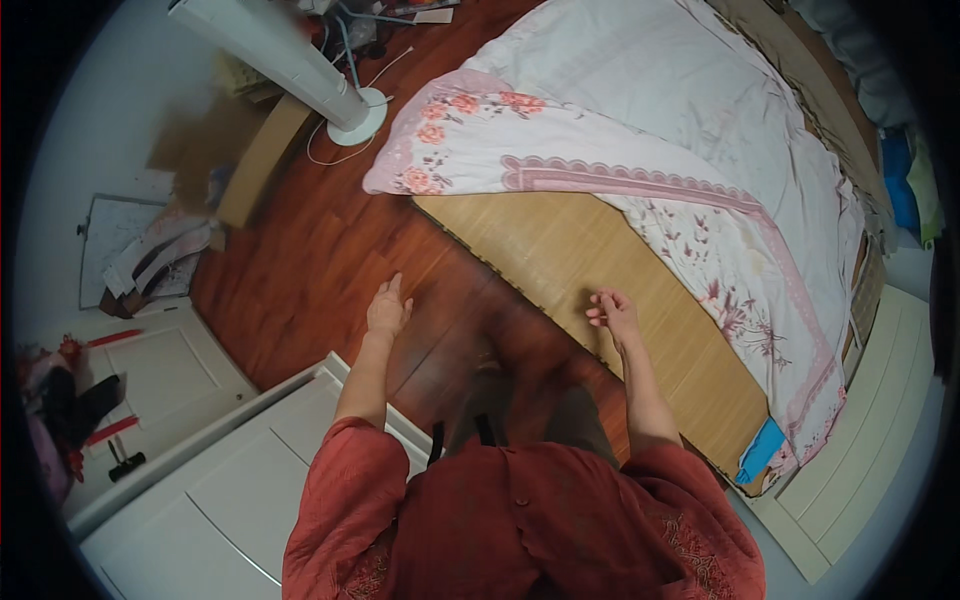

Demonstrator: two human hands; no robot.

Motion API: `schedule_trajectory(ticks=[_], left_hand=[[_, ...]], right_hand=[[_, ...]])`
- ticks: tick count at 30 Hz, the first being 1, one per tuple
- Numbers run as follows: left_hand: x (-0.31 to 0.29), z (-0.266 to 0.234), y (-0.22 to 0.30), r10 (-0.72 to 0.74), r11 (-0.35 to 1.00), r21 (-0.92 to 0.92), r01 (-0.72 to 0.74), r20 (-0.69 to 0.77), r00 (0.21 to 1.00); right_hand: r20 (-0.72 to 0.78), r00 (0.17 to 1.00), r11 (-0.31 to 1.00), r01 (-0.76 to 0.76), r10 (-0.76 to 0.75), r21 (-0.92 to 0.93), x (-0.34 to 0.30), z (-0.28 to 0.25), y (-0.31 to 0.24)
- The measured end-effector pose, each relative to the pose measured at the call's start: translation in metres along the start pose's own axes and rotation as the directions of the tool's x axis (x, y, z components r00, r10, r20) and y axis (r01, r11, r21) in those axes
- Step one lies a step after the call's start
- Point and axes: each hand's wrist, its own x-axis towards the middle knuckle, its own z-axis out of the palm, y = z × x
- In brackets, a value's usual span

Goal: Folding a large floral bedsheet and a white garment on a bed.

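My left hand [388, 308] hangs over the reddish wooden floor [300, 270] with its fingers stretched forward, holding nothing. Above the bare tan mat [510, 235] on the bed is my right hand [616, 314], its fingers loosely bent and somewhat apart; I see nothing in them. A white bed sheet [640, 100] with pink flowers and a scalloped pink border is folded back diagonally, which uncovers the mat's near side. Neither hand touches the sheet. At the mat's lower right corner lies a small blue cloth-like piece [761, 450].
A white tower fan [285, 65] with a round base stands on the floor at upper left, its cord beside it. Next to it is a cardboard box [262, 165]. A white cabinet [220, 490] is close at my left. A cream headboard-like panel [850, 440] borders the bed's right side.
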Motion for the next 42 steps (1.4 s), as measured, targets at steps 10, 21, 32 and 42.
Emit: schedule_trajectory(ticks=[10, 21, 32, 42], left_hand=[[0.139, -0.047, -0.037, 0.019, 0.987, 0.161, -0.024, 0.027, 0.999], [0.271, -0.049, -0.067, 0.559, 0.75, 0.464, -0.471, -0.064, 0.827], [0.337, -0.169, -0.053, 0.749, 0.639, -0.2, -0.743, -0.06, 0.66], [0.457, -0.304, 0.057, 0.782, 0.53, -0.331, -0.781, -0.167, 0.601]], right_hand=[[0.045, 0.962, 0.888, -0.267, 0.27, 0.374, 0.127, 0.143, -0.038], [-0.22, 0.854, 0.68, -0.193, 0.472, 0.707, 0.247, 0.213, -0.046], [-0.317, 0.917, 0.786, 0.005, 0.244, 0.618, 0.206, 0.211, -0.135], [-0.5, 0.866, 0.877, 0.236, 0.005, 0.418, 0.254, 0.175, -0.251]])
